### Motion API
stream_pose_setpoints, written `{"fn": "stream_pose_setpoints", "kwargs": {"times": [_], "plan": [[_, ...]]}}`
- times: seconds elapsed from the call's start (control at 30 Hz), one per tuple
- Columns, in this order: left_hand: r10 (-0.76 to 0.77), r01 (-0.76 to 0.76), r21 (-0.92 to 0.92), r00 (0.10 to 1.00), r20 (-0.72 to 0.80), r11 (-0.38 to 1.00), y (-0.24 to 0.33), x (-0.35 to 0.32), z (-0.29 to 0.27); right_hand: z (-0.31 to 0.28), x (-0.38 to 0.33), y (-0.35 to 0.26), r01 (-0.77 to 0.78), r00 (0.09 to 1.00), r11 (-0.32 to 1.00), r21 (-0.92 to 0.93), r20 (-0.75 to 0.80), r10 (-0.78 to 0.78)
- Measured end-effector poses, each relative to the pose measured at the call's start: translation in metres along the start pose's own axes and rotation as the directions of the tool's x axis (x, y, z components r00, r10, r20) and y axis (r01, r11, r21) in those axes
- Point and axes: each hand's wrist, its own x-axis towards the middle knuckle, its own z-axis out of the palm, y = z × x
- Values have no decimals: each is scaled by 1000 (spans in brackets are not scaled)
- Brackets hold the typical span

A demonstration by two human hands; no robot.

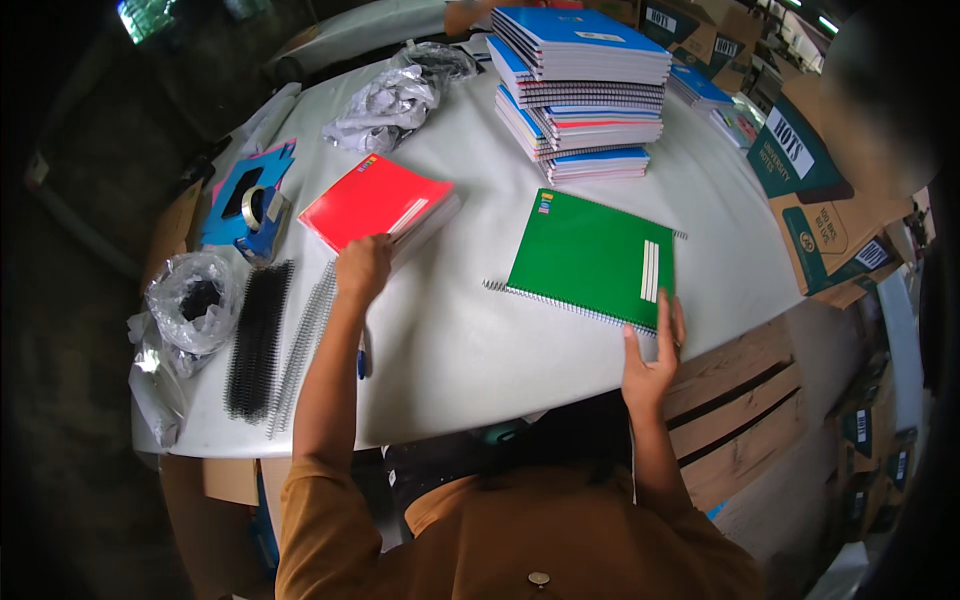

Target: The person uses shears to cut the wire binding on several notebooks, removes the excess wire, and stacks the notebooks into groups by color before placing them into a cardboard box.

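Note:
A stack of red-covered notebooks [375, 200] lies left of the middle of the table. At its near corner is my left hand [363, 268], fingers bent and pinched on the edge of the red cover; the fingertips are partly hidden. Further right, a green spiral notebook [590, 250] lies flat, its wire coil running along the near edge and sticking out past the left corner. My right hand [652, 368] touches its near right corner, thumb and fingers stretched out and apart.
Behind the green notebook rises a tall stack of spiral notebooks [585, 50]. Black coils [258, 340] and silver coils [305, 345] lie left, beside crumpled plastic [195, 300], a tape roll [252, 206] and a blue pen [362, 358]. Cardboard boxes [830, 235] stand right, a wooden pallet [735, 410] below.

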Motion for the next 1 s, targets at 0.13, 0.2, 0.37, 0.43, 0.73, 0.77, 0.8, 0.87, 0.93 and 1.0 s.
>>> {"fn": "stream_pose_setpoints", "kwargs": {"times": [0.13,0.2,0.37,0.43,0.73,0.77,0.8,0.87,0.93,1.0], "plan": [[120,-98,-265,990,69,959,-40,12,-27,20,7,-39,81,971,965,250,200,-134],[174,-175,12,983,61,984,-28,-9,-33,23,4,-53,138,949,956,259,243,-203],[518,-594,225,794,319,772,74,-170,-78,34,-6,-94,517,699,846,131,506,-505],[623,-634,-74,722,300,770,86,-202,-99,52,-18,-93,440,544,837,325,645,-537],[-83,-464,-657,777,-624,594,10,-188,-98,25,31,-85,-82,831,683,726,428,-355],[-105,-413,-794,857,-504,446,14,-183,-82,24,25,-75,-284,823,590,756,507,-254],[-39,-296,-921,948,-315,253,5,-179,-55,25,15,-63,-469,788,462,752,593,-166],[-347,271,-943,918,193,193,15,-183,-7,36,-6,-24,-567,722,516,642,689,-62],[-128,150,-988,981,145,30,33,-181,14,31,-12,-18,-532,744,551,643,666,-60],[-149,99,-994,984,92,36,34,-182,20,25,-4,-14,-495,773,585,642,633,-42]]}}
